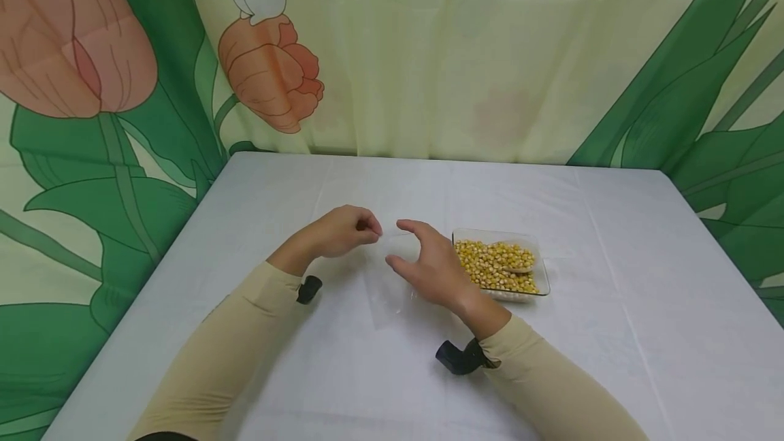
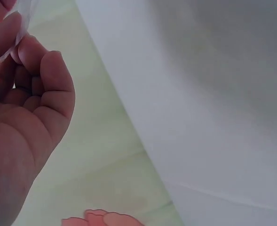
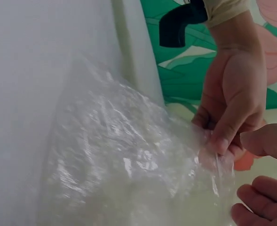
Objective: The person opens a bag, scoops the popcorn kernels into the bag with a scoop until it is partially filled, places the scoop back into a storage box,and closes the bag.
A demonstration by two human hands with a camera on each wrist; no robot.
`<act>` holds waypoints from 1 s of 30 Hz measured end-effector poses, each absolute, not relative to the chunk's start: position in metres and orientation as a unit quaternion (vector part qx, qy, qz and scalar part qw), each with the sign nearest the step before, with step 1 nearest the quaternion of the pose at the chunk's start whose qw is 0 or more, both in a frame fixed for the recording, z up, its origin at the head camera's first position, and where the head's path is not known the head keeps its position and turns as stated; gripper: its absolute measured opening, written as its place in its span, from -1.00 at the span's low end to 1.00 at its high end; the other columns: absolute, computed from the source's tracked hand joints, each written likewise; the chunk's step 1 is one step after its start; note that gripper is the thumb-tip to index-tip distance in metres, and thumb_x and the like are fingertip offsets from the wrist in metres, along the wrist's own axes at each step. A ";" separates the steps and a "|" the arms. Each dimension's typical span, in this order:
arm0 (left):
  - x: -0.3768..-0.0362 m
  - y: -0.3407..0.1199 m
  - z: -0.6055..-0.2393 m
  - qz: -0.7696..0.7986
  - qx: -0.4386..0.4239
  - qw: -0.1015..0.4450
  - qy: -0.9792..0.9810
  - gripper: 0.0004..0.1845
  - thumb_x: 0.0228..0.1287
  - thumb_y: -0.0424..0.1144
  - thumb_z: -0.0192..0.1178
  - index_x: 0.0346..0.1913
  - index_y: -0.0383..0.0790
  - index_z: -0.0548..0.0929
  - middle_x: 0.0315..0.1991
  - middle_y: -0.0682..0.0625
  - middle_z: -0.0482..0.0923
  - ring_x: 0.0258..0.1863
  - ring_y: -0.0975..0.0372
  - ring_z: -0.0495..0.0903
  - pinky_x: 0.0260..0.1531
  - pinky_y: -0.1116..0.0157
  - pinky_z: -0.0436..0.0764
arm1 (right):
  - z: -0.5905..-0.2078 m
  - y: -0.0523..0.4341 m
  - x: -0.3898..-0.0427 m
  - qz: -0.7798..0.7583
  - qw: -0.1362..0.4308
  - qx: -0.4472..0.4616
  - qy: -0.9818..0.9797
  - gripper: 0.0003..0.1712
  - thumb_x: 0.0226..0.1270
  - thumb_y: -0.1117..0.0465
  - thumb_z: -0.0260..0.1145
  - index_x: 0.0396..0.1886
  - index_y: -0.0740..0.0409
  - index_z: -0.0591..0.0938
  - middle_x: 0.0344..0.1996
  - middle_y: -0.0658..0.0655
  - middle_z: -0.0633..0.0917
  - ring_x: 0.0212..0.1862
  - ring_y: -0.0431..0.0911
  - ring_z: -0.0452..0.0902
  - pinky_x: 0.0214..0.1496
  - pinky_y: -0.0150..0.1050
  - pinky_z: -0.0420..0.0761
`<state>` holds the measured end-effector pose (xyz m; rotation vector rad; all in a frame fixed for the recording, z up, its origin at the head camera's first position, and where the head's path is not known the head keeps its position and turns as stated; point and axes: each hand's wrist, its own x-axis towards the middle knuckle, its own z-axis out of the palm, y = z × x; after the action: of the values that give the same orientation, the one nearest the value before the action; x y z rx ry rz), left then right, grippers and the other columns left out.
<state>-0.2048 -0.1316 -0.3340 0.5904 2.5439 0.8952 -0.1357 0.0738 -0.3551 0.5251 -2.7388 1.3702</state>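
A clear plastic bag (image 3: 124, 155) hangs from my left hand (image 1: 343, 231), whose thumb and fingers pinch it near the top edge. In the head view the bag (image 1: 387, 291) is faint against the white cloth. My right hand (image 1: 431, 267) is beside the bag's other side, thumb and fingers spread apart. The right wrist view shows the right fingertips (image 3: 256, 202) close to the bag's edge; whether they touch it I cannot tell. Only a sliver of the bag (image 2: 26, 19) appears above the left fingers in the left wrist view.
Just right of the right hand stands a glass dish (image 1: 545, 284) with yellow corn kernels (image 1: 490, 264) in it. A spoon (image 1: 520, 269) filled with kernels lies on them. White cloth covers the table (image 1: 612, 359), and a printed curtain (image 1: 429, 53) hangs behind.
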 end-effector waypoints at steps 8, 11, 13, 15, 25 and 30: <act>-0.193 -0.125 -0.315 0.313 0.240 0.193 0.899 -0.89 0.43 -0.27 0.21 -0.13 -0.21 0.69 -0.28 0.07 0.62 -0.22 0.20 0.53 -0.15 0.24 0.53 | -0.338 0.085 -0.141 0.433 0.027 0.172 -0.884 -0.58 0.35 0.20 0.35 0.17 0.22 0.62 0.12 0.16 0.67 0.22 0.06 0.53 0.19 0.01 0.53; -0.189 -0.122 -0.310 0.323 0.253 0.181 0.894 -0.89 0.43 -0.28 0.22 -0.13 -0.23 0.69 -0.28 0.05 0.63 -0.24 0.20 0.54 -0.16 0.24 0.54 | -0.334 0.088 -0.142 0.448 0.032 0.165 -0.878 -0.74 0.37 0.23 0.31 0.01 0.19 0.68 -0.04 0.12 0.73 0.08 0.02 0.61 0.05 -0.03 0.59; -0.187 -0.121 -0.308 0.331 0.259 0.170 0.891 -0.90 0.43 -0.29 0.22 -0.13 -0.23 0.68 -0.28 0.04 0.63 -0.25 0.20 0.54 -0.16 0.24 0.54 | -0.332 0.090 -0.143 0.456 0.038 0.163 -0.874 -0.81 0.37 0.26 0.31 -0.08 0.19 0.70 -0.13 0.10 0.75 0.01 -0.01 0.64 0.01 -0.05 0.61; -0.187 -0.120 -0.307 0.340 0.264 0.157 0.889 -0.90 0.43 -0.30 0.22 -0.12 -0.25 0.68 -0.27 0.04 0.63 -0.24 0.20 0.54 -0.16 0.24 0.55 | -0.330 0.091 -0.143 0.469 0.041 0.161 -0.868 -0.87 0.37 0.28 0.30 -0.15 0.19 0.70 -0.20 0.08 0.76 -0.04 -0.03 0.66 -0.02 -0.06 0.63; -0.184 -0.115 -0.302 0.381 0.243 0.114 0.885 -0.85 0.42 -0.30 0.22 -0.05 -0.26 0.68 -0.27 0.02 0.60 -0.22 0.18 0.58 -0.16 0.24 0.59 | -0.329 0.094 -0.144 0.564 -0.002 0.116 -0.818 -0.88 0.31 0.35 0.38 -0.20 0.32 0.68 -0.30 0.15 0.74 -0.16 0.01 0.65 -0.08 -0.17 0.63; -0.183 -0.113 -0.301 0.398 0.214 0.099 0.887 -0.82 0.38 -0.26 0.27 -0.04 -0.24 0.67 -0.27 0.00 0.58 -0.21 0.17 0.57 -0.20 0.25 0.58 | -0.329 0.095 -0.144 0.575 0.009 0.105 -0.811 -0.85 0.31 0.34 0.41 -0.20 0.34 0.66 -0.31 0.17 0.72 -0.20 0.00 0.63 -0.16 -0.24 0.62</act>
<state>-0.1827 -0.1130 -0.3014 0.6328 2.6215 1.1769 -0.1436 0.0946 -0.3290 0.3284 -2.5347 1.7965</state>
